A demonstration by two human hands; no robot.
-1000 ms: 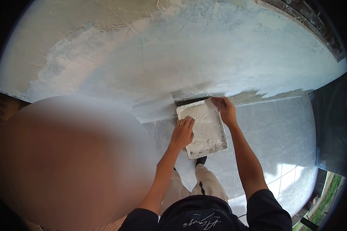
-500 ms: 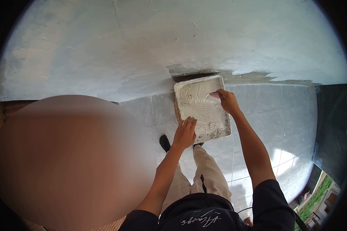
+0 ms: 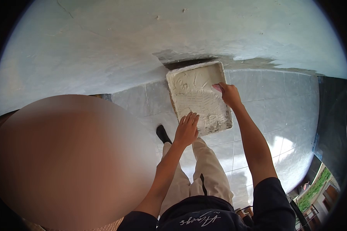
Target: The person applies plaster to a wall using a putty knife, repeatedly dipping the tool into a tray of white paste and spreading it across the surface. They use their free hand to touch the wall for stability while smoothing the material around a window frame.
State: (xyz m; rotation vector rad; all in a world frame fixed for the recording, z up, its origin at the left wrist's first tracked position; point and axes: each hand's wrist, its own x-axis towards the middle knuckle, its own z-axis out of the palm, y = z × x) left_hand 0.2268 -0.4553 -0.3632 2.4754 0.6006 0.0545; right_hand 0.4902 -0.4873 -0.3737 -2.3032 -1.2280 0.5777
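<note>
A rectangular tray (image 3: 173, 101) with a crusted rim holds a thick cream-coloured paste (image 3: 196, 86), ridged and streaked on its surface. My right hand (image 3: 230, 95), at the tray's right side, is closed round a small pink scraper-like tool (image 3: 218, 87); its tip points left over the paste and its exact shape is partly hidden by the fingers. My left hand (image 3: 187, 129) lies at the near left part of the tray with fingers stretched out over it. Whether its thumb grips the rim is hidden.
A pale wall (image 3: 115, 46) with patchy coating rises beyond the tray, with a dark gap at its foot. Grey floor tiles (image 3: 254, 107) spread around. My shoe (image 3: 163, 134) stands left of the tray. A large blurred oval covers the lower left. A dark sheet (image 3: 333, 115) hangs at right.
The tray and wall appear slightly higher and more to the left in view as the camera shifts. My right hand with the pink tool has moved slightly toward the tray's right rim.
</note>
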